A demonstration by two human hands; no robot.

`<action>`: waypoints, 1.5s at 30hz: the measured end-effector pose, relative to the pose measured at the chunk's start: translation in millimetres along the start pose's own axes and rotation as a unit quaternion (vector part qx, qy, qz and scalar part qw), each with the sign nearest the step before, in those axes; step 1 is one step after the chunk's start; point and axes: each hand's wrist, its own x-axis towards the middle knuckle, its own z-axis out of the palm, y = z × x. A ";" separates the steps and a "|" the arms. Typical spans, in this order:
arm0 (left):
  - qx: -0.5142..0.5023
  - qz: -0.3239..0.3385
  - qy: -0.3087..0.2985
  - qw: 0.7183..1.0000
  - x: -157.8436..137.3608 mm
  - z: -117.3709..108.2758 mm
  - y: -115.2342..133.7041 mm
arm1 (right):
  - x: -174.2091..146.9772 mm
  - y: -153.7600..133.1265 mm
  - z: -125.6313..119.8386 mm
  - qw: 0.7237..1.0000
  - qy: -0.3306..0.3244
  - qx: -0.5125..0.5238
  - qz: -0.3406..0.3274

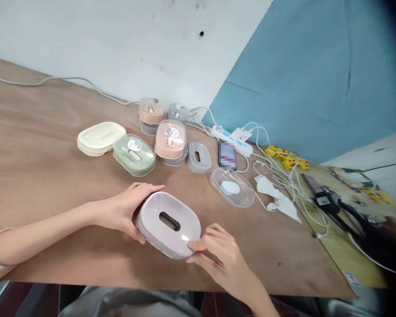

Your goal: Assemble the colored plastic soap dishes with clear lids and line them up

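A pale grey oval box with a slotted top [185, 215] is held above the near part of the table. My left hand [125, 211] wraps around its left end, thumb at the front side and fingers behind. At the right end, my right hand [218, 255] pinches the rim between thumb and fingers. Through the dark slot I cannot make out the contents clearly. Behind it, a green box under a clear cover with a round sticker [135, 156] lies on the table. A loose clear oval cover [244, 193] rests to the right.
Further back are a cream oval box [100, 136], a pink covered box [170, 145] stacked on a grey one, another slotted grey box [204, 152] and more boxes by the wall. A phone [227, 155], power strip [240, 144], cables and crumpled tissue [277, 196] lie right.
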 end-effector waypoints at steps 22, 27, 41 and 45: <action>0.016 0.025 -0.041 0.999 4.6 -8.3 11.2 | -8.8 39.0 -4.8 0.964 0.091 0.026 0.247; 0.017 0.015 -0.046 0.999 4.7 -9.6 11.8 | -13.2 39.9 -13.9 0.970 -0.001 0.024 0.242; 0.013 0.012 -0.054 0.998 4.9 -10.3 12.6 | -32.4 91.6 -38.5 0.897 0.160 -0.361 0.198; 0.013 0.008 -0.056 0.998 4.8 -11.0 13.0 | -34.6 92.8 -35.6 0.904 0.200 -0.313 0.213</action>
